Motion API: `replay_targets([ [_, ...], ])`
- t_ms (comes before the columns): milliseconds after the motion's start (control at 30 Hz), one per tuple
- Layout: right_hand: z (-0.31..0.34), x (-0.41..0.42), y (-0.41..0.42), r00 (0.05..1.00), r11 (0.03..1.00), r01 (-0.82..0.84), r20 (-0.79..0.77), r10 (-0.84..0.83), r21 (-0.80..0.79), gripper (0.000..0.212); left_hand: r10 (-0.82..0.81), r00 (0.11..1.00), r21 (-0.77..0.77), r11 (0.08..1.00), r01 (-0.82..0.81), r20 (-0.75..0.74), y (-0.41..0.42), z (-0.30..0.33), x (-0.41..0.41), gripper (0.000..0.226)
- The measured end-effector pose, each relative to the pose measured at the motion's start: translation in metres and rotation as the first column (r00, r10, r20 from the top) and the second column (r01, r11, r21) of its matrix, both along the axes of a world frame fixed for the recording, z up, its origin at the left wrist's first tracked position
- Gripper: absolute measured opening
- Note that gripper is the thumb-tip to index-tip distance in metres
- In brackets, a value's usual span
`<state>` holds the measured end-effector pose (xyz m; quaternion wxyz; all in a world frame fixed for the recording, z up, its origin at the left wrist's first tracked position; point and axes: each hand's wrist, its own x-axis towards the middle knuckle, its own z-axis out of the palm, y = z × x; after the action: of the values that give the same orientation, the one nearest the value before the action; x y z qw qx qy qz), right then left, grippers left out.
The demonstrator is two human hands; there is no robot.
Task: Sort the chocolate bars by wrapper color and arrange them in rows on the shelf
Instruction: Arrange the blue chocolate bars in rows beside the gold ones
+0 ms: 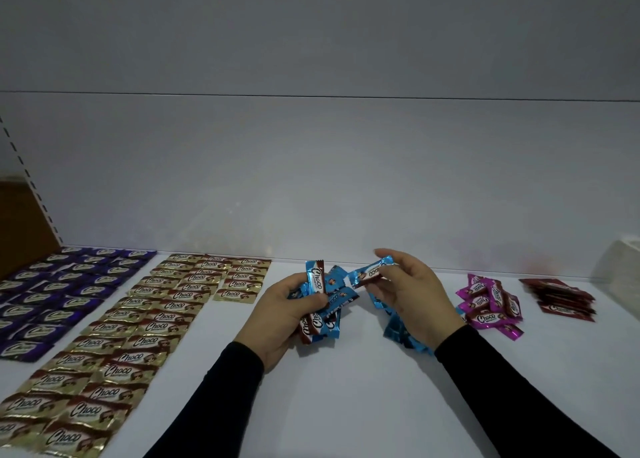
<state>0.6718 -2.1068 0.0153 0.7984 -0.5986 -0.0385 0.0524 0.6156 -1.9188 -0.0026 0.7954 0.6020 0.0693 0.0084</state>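
White shelf [346, 405] first, bare in the middle. Purple rows [59, 295] far left, gold rows [138, 326] just beside them, both laid flat already. Pink heap [490, 303] and red stack [561, 296] off to the right, unsorted. Blue pile [398, 329] dead centre, partly hidden under the right wrist. Left hand [277, 319] curled round a messy bunch of blue bars [325, 302], ends fanning out every which way. Right hand [415, 295] pinching a single blue bar [369, 270], long axis tilted up to the right, held above the shelf. Open spot for a blue row probably just right of the gold, so nearer the left hand and a reach across for the right.
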Motion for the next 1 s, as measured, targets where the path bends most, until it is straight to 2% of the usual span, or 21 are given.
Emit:
replay_targets([
  [67,0.001,0.002,-0.002,1.0,0.999,-0.017,0.011,0.017,-0.047,0.028,0.055,0.998,-0.008,0.998,-0.055,0.035,0.004,0.001,0.0,0.033],
  [133,0.002,0.002,-0.004,0.998,0.976,-0.04,0.045,0.051,-0.215,0.035,0.139,0.987,-0.016,0.99,-0.138,0.087,0.011,0.004,0.0,0.031],
  [200,0.007,0.004,0.0,0.986,0.913,-0.105,0.078,0.147,-0.395,0.036,0.23,0.962,-0.038,0.973,-0.227,0.144,0.02,0.008,0.001,0.029],
  [300,0.013,0.012,0.023,0.94,0.753,-0.176,0.12,0.321,-0.634,0.025,0.332,0.919,-0.034,0.942,-0.333,0.212,0.035,0.014,0.004,0.025],
  [433,0.002,0.027,0.065,0.863,0.485,-0.089,0.175,0.474,-0.87,0.016,0.41,0.873,-0.024,0.908,-0.419,0.266,0.056,0.017,0.003,0.021],
  [533,-0.007,0.037,0.079,0.863,0.401,0.017,0.216,0.456,-0.916,0.015,0.456,0.849,-0.063,0.887,-0.457,0.267,0.066,0.017,0.004,0.02],
  [700,-0.01,0.032,0.068,0.874,0.421,0.166,0.331,0.355,-0.892,0.012,0.473,0.838,-0.098,0.88,-0.465,0.272,0.075,0.019,0.005,0.019],
  [833,-0.018,0.03,0.066,0.866,0.341,0.161,0.298,0.401,-0.926,0.013,0.473,0.834,-0.1,0.88,-0.465,0.285,0.079,0.019,0.006,0.02],
  [1000,-0.027,0.054,0.088,0.852,0.361,0.216,0.356,0.383,-0.907,0.012,0.503,0.813,-0.133,0.864,-0.486,0.295,0.083,0.018,0.006,0.021],
])
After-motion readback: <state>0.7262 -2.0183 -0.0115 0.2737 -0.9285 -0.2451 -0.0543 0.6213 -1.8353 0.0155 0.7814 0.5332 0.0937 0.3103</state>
